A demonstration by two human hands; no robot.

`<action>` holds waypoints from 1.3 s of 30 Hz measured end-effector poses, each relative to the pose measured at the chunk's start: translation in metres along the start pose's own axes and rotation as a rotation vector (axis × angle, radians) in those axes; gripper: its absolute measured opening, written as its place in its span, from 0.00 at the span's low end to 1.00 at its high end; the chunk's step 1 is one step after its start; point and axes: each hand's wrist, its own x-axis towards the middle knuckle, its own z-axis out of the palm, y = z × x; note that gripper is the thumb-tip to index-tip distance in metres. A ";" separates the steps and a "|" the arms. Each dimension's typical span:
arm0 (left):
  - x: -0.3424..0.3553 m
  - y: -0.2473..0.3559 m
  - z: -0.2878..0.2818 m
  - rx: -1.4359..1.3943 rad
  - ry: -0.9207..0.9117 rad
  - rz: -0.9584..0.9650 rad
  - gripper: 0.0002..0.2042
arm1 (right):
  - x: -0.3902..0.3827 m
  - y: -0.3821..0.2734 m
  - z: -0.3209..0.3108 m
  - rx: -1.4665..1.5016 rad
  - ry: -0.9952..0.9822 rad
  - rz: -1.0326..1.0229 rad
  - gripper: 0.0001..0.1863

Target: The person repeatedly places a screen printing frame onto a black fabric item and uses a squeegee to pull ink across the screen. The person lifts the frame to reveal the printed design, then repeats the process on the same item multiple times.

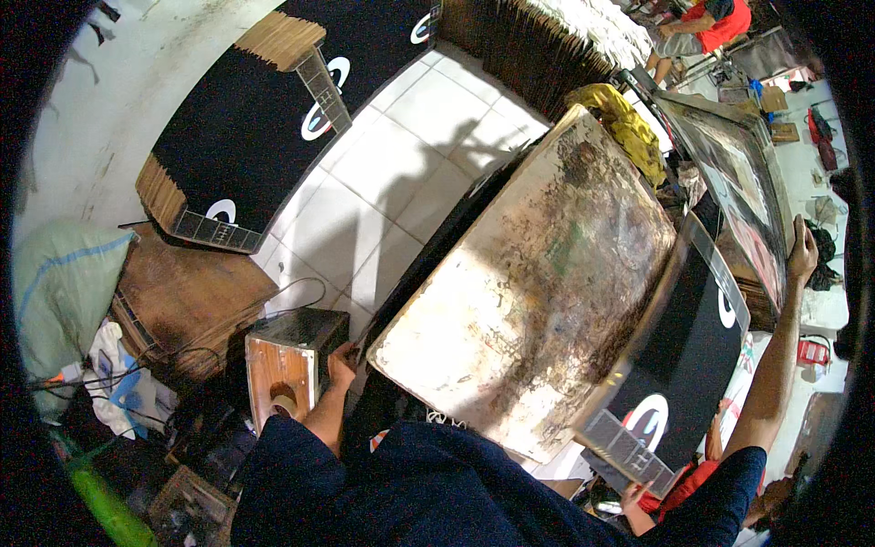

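Observation:
At the right, my right hand (802, 253) is closed on the outer edge of a framed printing screen (729, 169), which stands tilted up. My left hand (342, 365) is closed at the near left edge of a black sheet (401, 310), most of it hidden beside and under a stained pale board (519, 283). That board lies in front of me, blotched brown and grey. Between board and screen, another black sheet (688, 356) with white oval prints and a grey grid strip is tilted. Another person's hand (635, 503) is at its near corner.
Black printed sheets (228, 128) lie at the far left, with brown stacks on them. A speaker-like wooden box (287, 365) stands beside my left hand. Yellow cloth (624, 128) lies beyond the board. A pale sack (68, 301) stands left. Another person in red (725, 23) is far right.

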 end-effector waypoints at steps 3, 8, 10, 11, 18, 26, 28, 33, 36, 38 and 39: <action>0.002 0.013 0.001 1.002 -0.001 0.480 0.17 | 0.000 0.002 0.001 -0.020 0.044 0.008 0.25; 0.008 0.041 0.032 0.490 0.049 0.381 0.12 | 0.000 0.004 0.002 0.009 0.013 -0.020 0.26; 0.014 0.056 0.044 0.369 0.107 0.379 0.10 | 0.003 0.012 0.003 0.066 0.007 -0.011 0.25; 0.015 0.064 0.050 0.615 0.097 0.373 0.10 | 0.006 0.019 0.004 0.089 0.016 0.013 0.23; -0.006 0.115 0.062 0.852 -0.249 0.761 0.17 | 0.038 0.080 -0.002 -0.189 -0.049 -0.180 0.30; -0.001 -0.001 0.052 1.179 -0.506 0.360 0.27 | 0.040 0.079 -0.007 -0.129 -0.080 -0.279 0.24; 0.007 -0.017 0.051 1.058 -0.439 0.377 0.27 | 0.037 0.077 -0.006 -0.180 -0.071 -0.230 0.23; 0.002 0.005 0.051 1.104 -0.310 0.354 0.27 | 0.036 0.081 -0.002 -0.279 0.012 -0.404 0.24; -0.003 0.024 0.056 1.156 -0.266 0.318 0.29 | 0.036 0.082 -0.003 -0.243 0.013 -0.363 0.32; 0.000 0.030 0.057 1.242 -0.258 0.293 0.30 | 0.034 0.079 -0.002 -0.033 -0.032 -0.137 0.35; 0.003 0.031 0.055 1.285 -0.265 0.312 0.32 | 0.031 0.076 -0.002 -0.484 0.015 -0.459 0.28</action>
